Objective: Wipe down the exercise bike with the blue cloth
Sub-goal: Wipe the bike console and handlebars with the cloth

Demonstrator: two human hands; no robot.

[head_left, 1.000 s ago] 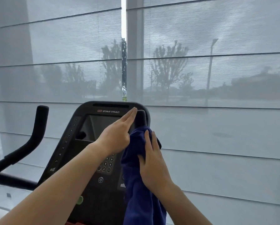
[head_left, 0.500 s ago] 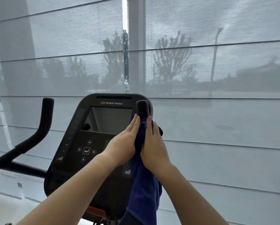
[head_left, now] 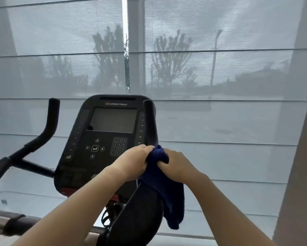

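I am gripping the cloth (head_left: 168, 196) with both hands, and it is sitting bunched around the right bar (head_left: 150, 119) of the bike (head_left: 103, 167), at the point where the bar's upright tip is rising above my knuckles. The cloth is dark blue, soft and napped like towelling. It is puffing up in a rounded fold between my two hands and hanging in a loose, crumpled tail below my right wrist.

My left hand (head_left: 135, 162) is curling its fingers into the cloth from the left, knuckles up and wrist bent. My right hand (head_left: 177, 166) is clenching the cloth from the right, thumb tucked in against the fabric. Both forearms are reaching forward and angling in towards each other.

The bar is smooth, matt black and rounded at its tip. Just left of my left hand, the rubbery keypad (head_left: 119, 146) is sitting on the hard black plastic face, under the flat grey screen (head_left: 113, 119). Far to my left the other bar (head_left: 49, 119) is curving upward. Beyond my hands a woven, translucent grey blind (head_left: 220, 121) is covering the window.
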